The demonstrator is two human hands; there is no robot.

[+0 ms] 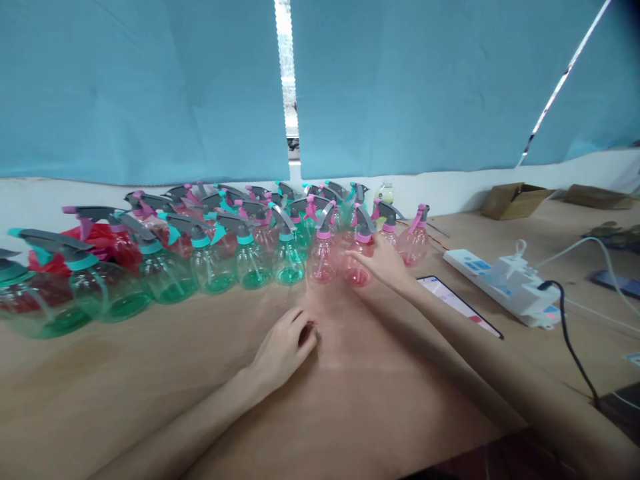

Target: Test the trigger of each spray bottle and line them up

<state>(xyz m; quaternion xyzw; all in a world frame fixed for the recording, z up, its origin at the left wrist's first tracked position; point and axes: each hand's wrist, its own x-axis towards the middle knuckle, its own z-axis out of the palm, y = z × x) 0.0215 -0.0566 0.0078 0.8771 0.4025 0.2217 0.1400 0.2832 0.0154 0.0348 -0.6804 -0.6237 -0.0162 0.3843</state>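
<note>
My right hand reaches forward to a pink spray bottle in the front row, its fingers closed on the bottle's side below the pink collar. Part of the bottle is behind these fingers. My left hand rests on the brown tabletop nearer to me, loosely curled, with a gap between thumb and fingers and nothing visible in it. Left of the held bottle stands another pink spray bottle, then a green spray bottle. On the right is one more pink spray bottle.
Several more green and pink spray bottles stand in rows toward the left and back. A red plastic bag lies among them. At right are a phone, a white power strip with cables, and an open cardboard box. Blue sheeting hangs behind.
</note>
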